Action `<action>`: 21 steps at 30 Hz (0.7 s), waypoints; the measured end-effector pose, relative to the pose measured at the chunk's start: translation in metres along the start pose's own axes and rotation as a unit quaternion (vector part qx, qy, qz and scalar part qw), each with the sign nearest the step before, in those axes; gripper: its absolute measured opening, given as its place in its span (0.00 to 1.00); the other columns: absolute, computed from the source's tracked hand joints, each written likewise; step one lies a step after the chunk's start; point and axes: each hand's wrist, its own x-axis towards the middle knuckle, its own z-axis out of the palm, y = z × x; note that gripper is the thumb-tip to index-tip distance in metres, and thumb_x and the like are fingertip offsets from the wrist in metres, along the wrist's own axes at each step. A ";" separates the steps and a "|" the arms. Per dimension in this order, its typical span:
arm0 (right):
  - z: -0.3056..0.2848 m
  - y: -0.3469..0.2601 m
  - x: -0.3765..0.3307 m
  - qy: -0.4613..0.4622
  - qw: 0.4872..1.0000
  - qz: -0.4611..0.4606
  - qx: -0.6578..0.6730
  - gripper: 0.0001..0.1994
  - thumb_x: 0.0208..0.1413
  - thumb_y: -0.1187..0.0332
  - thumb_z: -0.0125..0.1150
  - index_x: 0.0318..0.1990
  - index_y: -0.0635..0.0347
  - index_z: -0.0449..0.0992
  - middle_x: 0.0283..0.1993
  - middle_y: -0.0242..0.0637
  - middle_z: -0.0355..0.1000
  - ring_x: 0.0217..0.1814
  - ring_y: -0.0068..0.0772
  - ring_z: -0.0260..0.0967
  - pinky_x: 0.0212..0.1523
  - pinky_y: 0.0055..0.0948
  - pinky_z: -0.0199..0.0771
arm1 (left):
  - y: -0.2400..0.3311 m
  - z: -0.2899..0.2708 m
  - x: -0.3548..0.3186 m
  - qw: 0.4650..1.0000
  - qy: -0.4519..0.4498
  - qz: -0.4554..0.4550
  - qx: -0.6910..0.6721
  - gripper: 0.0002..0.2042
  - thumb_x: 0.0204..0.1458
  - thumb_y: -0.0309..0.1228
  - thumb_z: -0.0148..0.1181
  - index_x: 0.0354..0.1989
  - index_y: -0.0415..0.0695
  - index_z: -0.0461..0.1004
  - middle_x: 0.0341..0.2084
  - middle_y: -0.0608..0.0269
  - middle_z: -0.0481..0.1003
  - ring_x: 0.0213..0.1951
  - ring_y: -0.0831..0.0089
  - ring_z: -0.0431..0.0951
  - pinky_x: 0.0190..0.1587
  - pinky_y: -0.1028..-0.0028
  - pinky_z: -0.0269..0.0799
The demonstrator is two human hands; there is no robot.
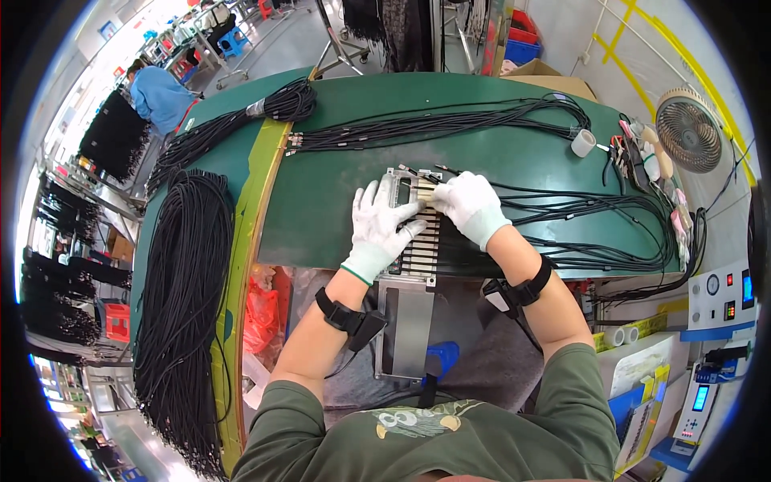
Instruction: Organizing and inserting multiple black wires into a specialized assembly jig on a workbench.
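Note:
A metal slotted fixture (419,259) lies at the near edge of the green table, with a row of narrow slots along it. My left hand (376,226), in a white glove, rests on its left side with fingers stretched out. My right hand (470,207), also gloved, is closed in a pinch over the upper slots, on the end of a black cable; the fingers hide most of that end. More black cables (562,209) run rightward from beside my right hand. Loose cable ends (418,172) lie at the fixture's top.
A long cable bundle (385,132) lies across the back. Thick black bundles (189,265) cover the left side, past a yellow-green strip (259,201). At right are a white tape roll (583,143), pliers (617,165) and a fan (689,128). A person in blue (161,96) is far left.

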 end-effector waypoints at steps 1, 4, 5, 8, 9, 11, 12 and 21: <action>-0.001 0.002 0.000 0.022 1.000 0.007 0.007 0.05 0.53 0.61 0.64 0.35 0.47 0.79 0.33 0.31 0.76 0.42 0.38 0.71 0.43 0.38 0.68 | 0.000 0.000 0.001 1.000 -0.017 -0.001 0.012 0.15 0.53 0.47 0.61 0.49 0.67 0.82 0.64 0.44 0.64 0.64 0.44 0.61 0.68 0.49 0.51; -0.006 0.010 0.005 0.000 0.998 0.053 -0.022 0.06 0.52 0.60 0.65 0.34 0.47 0.78 0.35 0.31 0.76 0.43 0.38 0.71 0.44 0.38 0.69 | -0.001 0.003 0.003 0.998 -0.049 -0.003 0.038 0.15 0.51 0.51 0.61 0.48 0.72 0.82 0.66 0.46 0.62 0.65 0.45 0.60 0.70 0.44 0.45; -0.007 0.011 0.007 -0.012 0.996 0.075 -0.037 0.06 0.51 0.60 0.65 0.34 0.47 0.78 0.36 0.30 0.75 0.44 0.38 0.71 0.45 0.38 0.69 | -0.002 0.005 0.003 0.998 -0.047 -0.001 0.033 0.15 0.51 0.50 0.61 0.47 0.72 0.82 0.66 0.46 0.61 0.65 0.46 0.60 0.70 0.45 0.46; 0.006 0.015 0.011 -0.003 0.996 0.076 -0.046 0.07 0.50 0.59 0.66 0.33 0.47 0.78 0.38 0.30 0.76 0.45 0.39 0.71 0.45 0.38 0.69 | -0.007 0.008 0.002 0.999 -0.041 0.003 0.024 0.15 0.51 0.50 0.62 0.47 0.71 0.82 0.66 0.46 0.61 0.65 0.47 0.60 0.70 0.46 0.47; 0.009 0.016 0.012 -0.001 0.996 0.075 -0.051 0.07 0.50 0.59 0.66 0.33 0.47 0.78 0.38 0.30 0.76 0.45 0.39 0.71 0.46 0.38 0.69 | -0.008 0.010 0.002 0.999 -0.035 0.002 0.002 0.15 0.51 0.50 0.62 0.47 0.71 0.83 0.67 0.46 0.61 0.65 0.47 0.61 0.70 0.46 0.47; 0.009 0.018 0.011 0.020 0.995 0.082 -0.043 0.07 0.50 0.59 0.67 0.32 0.46 0.78 0.36 0.29 0.75 0.44 0.38 0.71 0.45 0.38 0.69 | -0.007 0.009 -0.001 0.999 -0.025 -0.005 -0.041 0.15 0.51 0.49 0.62 0.47 0.71 0.83 0.67 0.46 0.60 0.65 0.47 0.61 0.70 0.47 0.47; 0.009 0.019 0.010 0.041 0.994 0.091 -0.036 0.07 0.49 0.58 0.67 0.31 0.45 0.78 0.33 0.29 0.75 0.42 0.38 0.71 0.43 0.37 0.69 | -0.008 0.009 -0.001 0.999 -0.024 -0.007 -0.042 0.15 0.51 0.49 0.62 0.47 0.71 0.83 0.67 0.46 0.60 0.65 0.47 0.61 0.70 0.47 0.47; 0.007 0.042 0.014 0.121 0.985 0.126 0.001 0.06 0.49 0.60 0.66 0.29 0.49 0.78 0.30 0.31 0.75 0.41 0.40 0.71 0.43 0.39 0.71 | -0.010 0.005 0.005 0.995 0.011 -0.019 -0.099 0.14 0.51 0.43 0.64 0.46 0.58 0.83 0.62 0.46 0.67 0.60 0.52 0.68 0.66 0.55 0.58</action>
